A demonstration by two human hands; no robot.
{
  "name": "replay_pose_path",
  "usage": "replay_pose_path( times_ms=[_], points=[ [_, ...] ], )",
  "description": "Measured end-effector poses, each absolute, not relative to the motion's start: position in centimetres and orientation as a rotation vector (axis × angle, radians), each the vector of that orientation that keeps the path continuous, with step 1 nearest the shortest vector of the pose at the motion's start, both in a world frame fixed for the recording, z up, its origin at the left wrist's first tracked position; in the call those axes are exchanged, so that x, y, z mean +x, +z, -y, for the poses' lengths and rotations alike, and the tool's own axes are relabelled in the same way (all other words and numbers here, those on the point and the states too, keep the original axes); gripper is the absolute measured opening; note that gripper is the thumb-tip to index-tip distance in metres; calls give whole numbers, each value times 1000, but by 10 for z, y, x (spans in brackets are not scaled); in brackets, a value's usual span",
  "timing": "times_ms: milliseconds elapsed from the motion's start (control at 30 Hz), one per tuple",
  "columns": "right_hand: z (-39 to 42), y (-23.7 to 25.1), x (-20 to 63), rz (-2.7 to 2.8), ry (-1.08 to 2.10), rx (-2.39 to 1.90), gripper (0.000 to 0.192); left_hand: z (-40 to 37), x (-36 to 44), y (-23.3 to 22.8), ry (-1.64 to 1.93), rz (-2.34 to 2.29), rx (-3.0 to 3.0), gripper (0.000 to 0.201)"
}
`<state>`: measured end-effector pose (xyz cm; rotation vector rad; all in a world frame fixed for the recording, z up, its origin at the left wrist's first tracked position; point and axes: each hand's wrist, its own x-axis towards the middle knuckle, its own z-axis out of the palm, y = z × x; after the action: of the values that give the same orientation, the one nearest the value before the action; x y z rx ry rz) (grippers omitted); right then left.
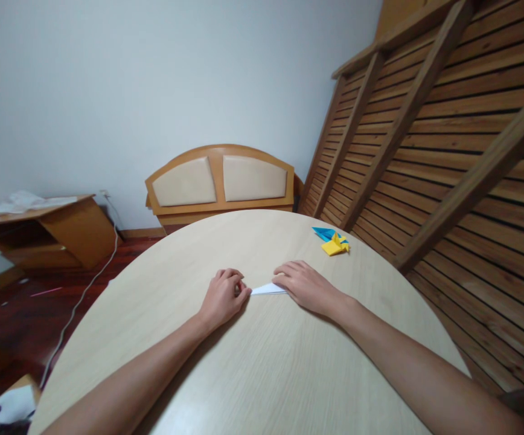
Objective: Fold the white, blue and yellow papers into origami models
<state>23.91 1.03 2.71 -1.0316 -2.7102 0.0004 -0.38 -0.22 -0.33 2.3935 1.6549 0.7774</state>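
Observation:
A folded piece of white paper (267, 290) lies on the round table between my two hands, narrowing to a point at its left end. My left hand (226, 295) is closed, with thumb and fingers pinched at that pointed tip. Over the paper's right end rests my right hand (305, 285), its fingers curled and pressing on it, so that end is hidden. Beyond my right hand sit a yellow origami figure (333, 244) and a blue origami figure (323, 233), the yellow one partly in front of the blue.
The round wooden table (244, 374) fills the foreground. Behind it stands a headboard (219, 181) with cream panels. Slatted wooden boards (425, 157) lean at the right. At the left are a desk (72, 226) and a cable (87, 290) trailing across the dark floor.

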Motion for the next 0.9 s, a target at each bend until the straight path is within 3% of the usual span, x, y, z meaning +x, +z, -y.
replay_pose_path(
  times_ms=[67,233,333,533,700,900],
  points=[
    [-2,21,229,2699,82,-955,33,2,-4,-4,785,-1647,2404,18],
    [16,10,214,2802,509,-997,72,-2,-10,-6,771,-1642,2408,24],
    [17,11,217,2819,658,-1005,81,-8,-21,-8,730,-1644,2395,25],
    [15,13,219,2825,671,-1019,85,-20,-47,-7,657,-1699,2417,25],
    [14,9,219,2806,653,-1048,88,-8,-33,1,918,-1483,2624,13],
    [7,6,222,2760,586,-1064,87,18,2,1,524,-1049,2757,46]
  ],
)
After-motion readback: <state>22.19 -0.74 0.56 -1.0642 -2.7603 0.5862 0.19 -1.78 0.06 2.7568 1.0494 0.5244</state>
